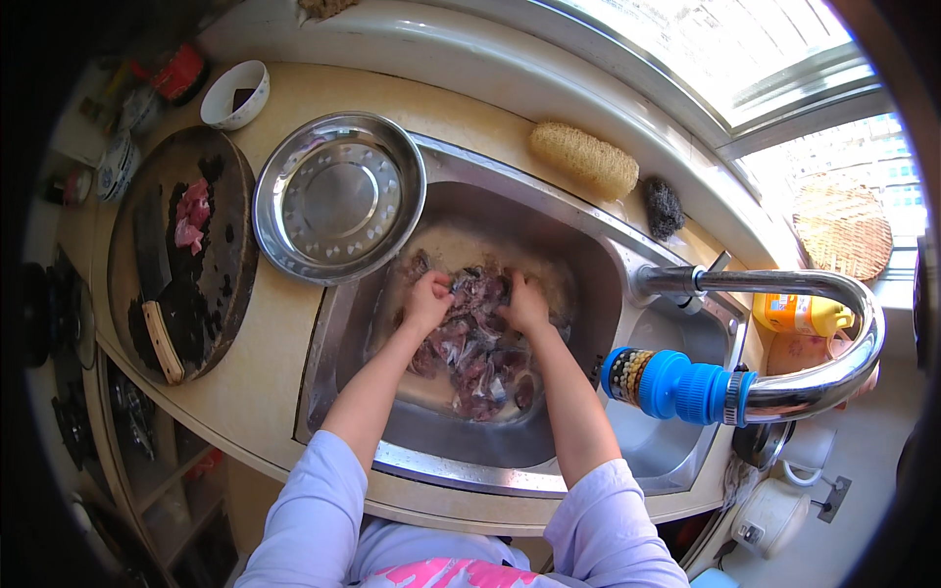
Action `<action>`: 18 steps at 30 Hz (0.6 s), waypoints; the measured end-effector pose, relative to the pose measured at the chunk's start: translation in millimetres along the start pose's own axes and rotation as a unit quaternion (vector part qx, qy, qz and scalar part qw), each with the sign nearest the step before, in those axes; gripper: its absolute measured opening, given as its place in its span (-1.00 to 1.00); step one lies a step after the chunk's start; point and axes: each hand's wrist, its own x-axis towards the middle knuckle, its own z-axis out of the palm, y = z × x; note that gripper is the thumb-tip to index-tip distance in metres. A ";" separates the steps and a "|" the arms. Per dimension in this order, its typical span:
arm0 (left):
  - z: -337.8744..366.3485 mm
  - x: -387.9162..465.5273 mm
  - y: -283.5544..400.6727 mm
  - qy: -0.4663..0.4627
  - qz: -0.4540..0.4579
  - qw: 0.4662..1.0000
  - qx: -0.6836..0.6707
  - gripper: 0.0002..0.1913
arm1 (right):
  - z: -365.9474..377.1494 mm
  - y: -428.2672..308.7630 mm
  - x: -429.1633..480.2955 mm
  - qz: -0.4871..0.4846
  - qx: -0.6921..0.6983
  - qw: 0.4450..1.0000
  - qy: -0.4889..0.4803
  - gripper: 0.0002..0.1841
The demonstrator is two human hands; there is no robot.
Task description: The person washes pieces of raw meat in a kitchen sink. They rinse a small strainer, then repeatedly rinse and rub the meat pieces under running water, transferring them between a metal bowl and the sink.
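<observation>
Chopped pieces of raw, dark reddish meat (pixel 474 353) with some pale and grey parts lie heaped in cloudy water in the large basin of a stainless-steel sink (pixel 507 450). My left hand (pixel 428 301) grips meat at the left of the heap, its fingers curled in. Opposite it, my right hand (pixel 526 303) grasps the heap's right side, thumb towards the middle; its fingertips are partly hidden among the pieces. A shiny round metal basin (pixel 338 187) overlaps the sink's upper left corner, with nothing in it.
A blue-ended faucet filter (pixel 673 386) on the curved chrome faucet (pixel 801 279) hangs right of my right forearm. Left stands a round chopping board (pixel 239 294) with a cleaver (pixel 154 257) and pink meat (pixel 192 213). A loofah (pixel 584 160) and a scouring pad (pixel 664 209) lie behind the sink.
</observation>
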 end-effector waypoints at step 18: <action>-19.6 -39.9 35.4 -0.146 0.136 0.823 0.533 -0.51 | -5.9 26.9 -16.5 -0.111 -0.174 0.976 0.066 -0.82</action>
